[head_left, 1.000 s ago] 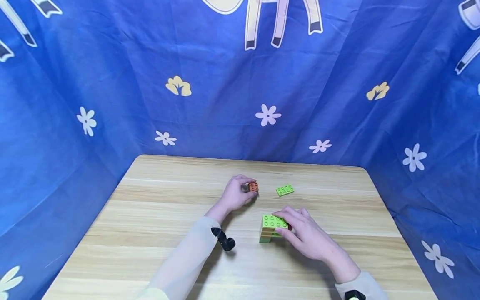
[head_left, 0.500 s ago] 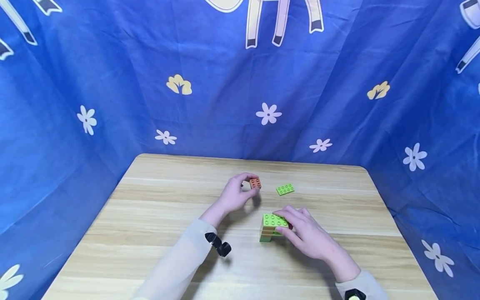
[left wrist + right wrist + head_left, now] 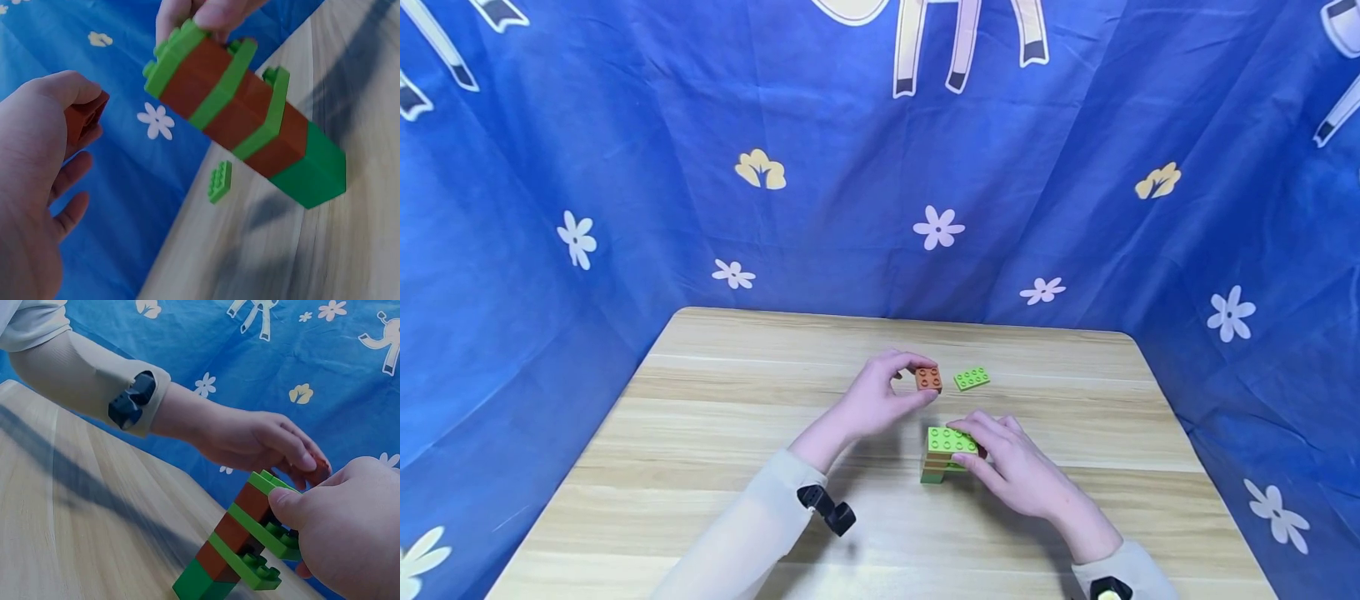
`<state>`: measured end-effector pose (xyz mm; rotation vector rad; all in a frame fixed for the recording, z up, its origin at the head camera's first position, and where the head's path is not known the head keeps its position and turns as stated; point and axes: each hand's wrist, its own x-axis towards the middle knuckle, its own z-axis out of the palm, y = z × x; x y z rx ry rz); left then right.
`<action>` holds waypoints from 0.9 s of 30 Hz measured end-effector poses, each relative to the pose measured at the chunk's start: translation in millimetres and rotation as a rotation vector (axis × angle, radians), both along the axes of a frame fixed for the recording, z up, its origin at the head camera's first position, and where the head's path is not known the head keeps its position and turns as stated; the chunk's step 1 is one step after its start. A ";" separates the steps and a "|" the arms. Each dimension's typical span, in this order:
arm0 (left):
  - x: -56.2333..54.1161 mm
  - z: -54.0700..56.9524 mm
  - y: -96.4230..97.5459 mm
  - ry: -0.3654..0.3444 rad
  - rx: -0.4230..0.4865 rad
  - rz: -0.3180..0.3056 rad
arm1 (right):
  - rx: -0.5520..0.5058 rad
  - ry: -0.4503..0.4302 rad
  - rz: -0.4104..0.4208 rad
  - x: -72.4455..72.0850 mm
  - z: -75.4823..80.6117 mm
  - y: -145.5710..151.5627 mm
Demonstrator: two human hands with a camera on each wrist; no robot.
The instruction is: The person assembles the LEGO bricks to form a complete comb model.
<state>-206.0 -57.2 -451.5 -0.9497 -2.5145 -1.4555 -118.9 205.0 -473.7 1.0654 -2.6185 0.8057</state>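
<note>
Between thumb and fingers, my left hand (image 3: 877,398) pinches a small reddish-brown toy brick (image 3: 928,379) with studs on top, held above the table. My right hand (image 3: 1017,468) grips the upper end of a brick tower (image 3: 250,109). That tower has a dark green base, then brown bricks alternating with thin lime-green plates, and a lime plate on top. In the right wrist view, the lime plates (image 3: 256,562) jut out sideways from it, studs up. A loose lime-green plate (image 3: 972,379) lies on the table beyond the tower.
The wooden table (image 3: 715,392) has rounded far corners. A blue cloth (image 3: 850,208) printed with flowers and animals hangs behind and along both sides. A black wrist camera (image 3: 826,508) sits on the left sleeve, and another (image 3: 1110,588) on the right.
My left hand has lifted the brown brick from the table and carried it to the right, closer to the tower. The right hand stays on the tower.
</note>
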 end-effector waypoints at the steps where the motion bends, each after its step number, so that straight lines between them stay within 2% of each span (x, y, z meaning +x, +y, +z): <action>1: 2.2 1.8 0.2 0.003 0.005 -0.009 | -0.001 0.002 0.001 0.0 -0.2 0.1; 6: 12.2 9.3 1.4 0.035 0.007 -0.051 | 0.002 -0.007 -0.003 -0.3 -0.1 0.5; 12: 24.7 12.3 1.6 0.027 -0.007 -0.096 | 0.006 -0.002 -0.002 -0.5 -0.2 0.8; 19: 36.7 4.2 1.6 -0.005 -0.023 -0.125 | 0.006 -0.006 -0.001 -1.0 -1.0 0.8; 27: 40.4 -8.1 1.6 0.007 -0.002 -0.158 | 0.000 -0.024 0.000 -0.9 -0.9 0.9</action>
